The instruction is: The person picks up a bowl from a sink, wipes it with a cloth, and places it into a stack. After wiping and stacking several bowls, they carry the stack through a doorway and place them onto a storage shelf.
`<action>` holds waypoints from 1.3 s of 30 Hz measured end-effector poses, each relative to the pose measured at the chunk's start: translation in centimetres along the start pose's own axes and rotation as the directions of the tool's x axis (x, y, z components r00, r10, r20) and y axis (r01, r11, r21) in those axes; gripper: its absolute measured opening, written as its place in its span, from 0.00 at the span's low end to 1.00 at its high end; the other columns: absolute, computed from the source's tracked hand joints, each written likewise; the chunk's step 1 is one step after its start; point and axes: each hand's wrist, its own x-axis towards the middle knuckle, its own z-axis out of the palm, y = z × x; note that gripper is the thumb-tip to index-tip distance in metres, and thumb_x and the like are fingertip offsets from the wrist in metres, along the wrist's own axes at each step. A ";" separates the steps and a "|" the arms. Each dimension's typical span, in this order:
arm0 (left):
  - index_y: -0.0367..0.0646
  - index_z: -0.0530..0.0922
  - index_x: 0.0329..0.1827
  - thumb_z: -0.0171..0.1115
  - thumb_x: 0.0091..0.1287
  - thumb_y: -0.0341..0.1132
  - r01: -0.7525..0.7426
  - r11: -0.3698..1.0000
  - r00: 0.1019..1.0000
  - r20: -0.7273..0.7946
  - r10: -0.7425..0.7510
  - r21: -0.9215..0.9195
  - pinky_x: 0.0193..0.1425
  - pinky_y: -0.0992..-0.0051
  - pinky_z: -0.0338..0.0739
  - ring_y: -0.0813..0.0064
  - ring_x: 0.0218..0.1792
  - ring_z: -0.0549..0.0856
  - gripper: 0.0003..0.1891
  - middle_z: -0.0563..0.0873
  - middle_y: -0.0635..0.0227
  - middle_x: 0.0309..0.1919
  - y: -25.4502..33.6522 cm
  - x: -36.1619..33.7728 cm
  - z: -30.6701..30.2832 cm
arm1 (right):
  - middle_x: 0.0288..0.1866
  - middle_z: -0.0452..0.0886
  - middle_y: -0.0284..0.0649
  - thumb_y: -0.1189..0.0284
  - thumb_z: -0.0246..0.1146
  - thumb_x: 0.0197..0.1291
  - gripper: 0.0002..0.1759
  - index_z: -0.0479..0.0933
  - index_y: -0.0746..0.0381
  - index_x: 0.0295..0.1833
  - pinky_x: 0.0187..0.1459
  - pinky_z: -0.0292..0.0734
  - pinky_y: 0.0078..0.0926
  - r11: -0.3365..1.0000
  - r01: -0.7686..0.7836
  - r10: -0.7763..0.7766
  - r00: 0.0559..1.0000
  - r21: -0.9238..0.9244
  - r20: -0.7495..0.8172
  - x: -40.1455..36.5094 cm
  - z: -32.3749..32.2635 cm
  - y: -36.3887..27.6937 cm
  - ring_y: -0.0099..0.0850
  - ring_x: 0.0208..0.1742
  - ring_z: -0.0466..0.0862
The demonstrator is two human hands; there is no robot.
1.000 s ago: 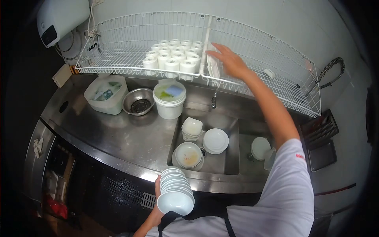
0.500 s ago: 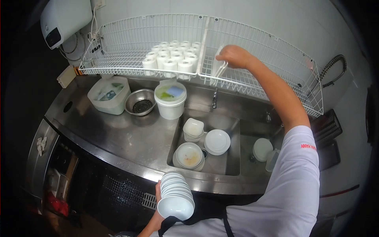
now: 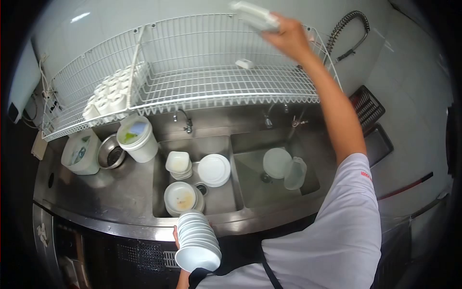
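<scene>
A tilted stack of white bowls [image 3: 198, 243] rests against my apron at the sink's front edge. My left hand [image 3: 176, 236] is wrapped round its far side, with most of the fingers hidden. High over the right part of the wire rack [image 3: 192, 91], my right hand [image 3: 289, 38] grips some white dishes [image 3: 252, 17], blurred by motion, so their number and exact shape do not show. A small white object [image 3: 244, 63] lies on the rack below that hand.
The left basin [image 3: 224, 202] holds stacked square bowls [image 3: 178, 163], white plates [image 3: 213, 169] and a soiled dish [image 3: 180, 196]. In the right basin [image 3: 308, 185] lie a round plate [image 3: 276, 163] and a translucent container [image 3: 295, 173]. A white bucket [image 3: 143, 147] and metal bowl [image 3: 111, 151] stand left.
My right hand has lifted the white dishes up from low in the rack. The view has swung right, showing more of the right basin. My left hand still holds the bowls.
</scene>
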 end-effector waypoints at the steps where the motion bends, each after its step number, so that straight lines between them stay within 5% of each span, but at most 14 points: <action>1: 0.42 0.79 0.64 0.47 0.71 0.70 0.015 1.000 1.000 0.006 -0.015 0.000 0.55 0.51 0.85 0.51 0.51 0.87 0.39 0.86 0.49 0.51 -0.9 0.3 0.3 | 0.41 0.89 0.44 0.67 0.73 0.50 0.23 0.82 0.57 0.55 0.45 0.84 0.36 0.994 -0.061 0.061 0.998 -0.095 0.000 0.5 -2.7 1.8 0.39 0.41 0.90; 8: 0.42 0.80 0.63 0.47 0.70 0.70 0.046 0.999 0.999 0.029 -0.046 -0.002 0.55 0.50 0.85 0.50 0.52 0.87 0.39 0.86 0.50 0.51 -4.9 2.0 2.7 | 0.51 0.87 0.54 0.67 0.72 0.42 0.36 0.75 0.64 0.62 0.55 0.81 0.43 0.877 -0.307 0.370 0.922 -0.369 0.112 -1.3 -12.6 17.3 0.50 0.53 0.87; 11: 0.43 0.80 0.63 0.47 0.70 0.70 0.045 0.999 0.999 0.029 -0.045 -0.011 0.55 0.50 0.85 0.49 0.52 0.87 0.39 0.86 0.50 0.51 -6.0 2.4 3.2 | 0.51 0.86 0.55 0.69 0.71 0.36 0.36 0.77 0.65 0.58 0.57 0.79 0.42 0.746 -0.423 0.572 0.803 -0.515 0.169 -3.0 -12.9 20.6 0.51 0.56 0.85; 20: 0.43 0.80 0.62 0.48 0.70 0.71 0.017 0.997 1.000 0.001 -0.017 -0.069 0.54 0.49 0.85 0.48 0.52 0.86 0.39 0.86 0.50 0.51 -8.4 3.7 4.7 | 0.47 0.87 0.61 0.75 0.72 0.23 0.30 0.84 0.75 0.43 0.49 0.82 0.44 0.616 -0.572 0.784 0.514 -0.541 0.348 -2.8 -10.6 27.6 0.51 0.48 0.88; 26: 0.45 0.81 0.62 0.49 0.69 0.71 -0.019 0.995 0.999 -0.053 0.014 -0.099 0.54 0.47 0.85 0.47 0.53 0.85 0.39 0.86 0.50 0.51 -9.5 4.0 5.2 | 0.46 0.87 0.61 0.71 0.75 0.25 0.32 0.83 0.78 0.43 0.50 0.83 0.42 0.637 -0.487 0.769 0.453 -0.598 0.450 -5.3 -7.8 30.0 0.52 0.47 0.88; 30: 0.46 0.79 0.64 0.50 0.68 0.73 -0.047 0.989 0.997 -0.070 0.038 -0.137 0.55 0.45 0.84 0.44 0.55 0.84 0.40 0.85 0.49 0.53 -9.2 3.8 4.3 | 0.47 0.88 0.60 0.68 0.78 0.31 0.30 0.85 0.78 0.42 0.49 0.84 0.39 0.590 -0.429 0.777 0.531 -0.684 0.336 -8.3 -6.7 32.0 0.51 0.45 0.89; 34: 0.46 0.79 0.64 0.50 0.68 0.73 -0.045 0.990 0.998 -0.047 0.039 -0.135 0.55 0.45 0.83 0.44 0.56 0.84 0.40 0.85 0.49 0.53 -8.8 3.1 3.5 | 0.48 0.87 0.61 0.60 0.79 0.38 0.37 0.83 0.77 0.50 0.52 0.82 0.40 0.667 -0.373 0.744 0.377 -0.645 0.552 -9.1 -7.9 30.6 0.50 0.47 0.89; 37: 0.46 0.79 0.64 0.50 0.68 0.73 -0.043 0.989 0.998 -0.042 0.037 -0.140 0.56 0.45 0.83 0.44 0.56 0.84 0.40 0.85 0.48 0.53 -8.9 2.7 3.2 | 0.48 0.87 0.59 0.61 0.79 0.38 0.38 0.82 0.77 0.53 0.53 0.82 0.39 0.678 -0.261 0.698 0.522 -0.687 0.490 -9.7 -7.5 30.3 0.49 0.48 0.88; 39: 0.46 0.79 0.64 0.50 0.68 0.73 -0.045 0.989 0.999 -0.037 0.040 -0.138 0.56 0.45 0.83 0.44 0.56 0.84 0.40 0.84 0.48 0.53 -8.8 2.5 3.1 | 0.49 0.87 0.59 0.62 0.79 0.37 0.37 0.82 0.77 0.52 0.54 0.81 0.39 0.674 -0.365 0.727 0.485 -0.642 0.486 -9.6 -8.3 33.9 0.48 0.49 0.88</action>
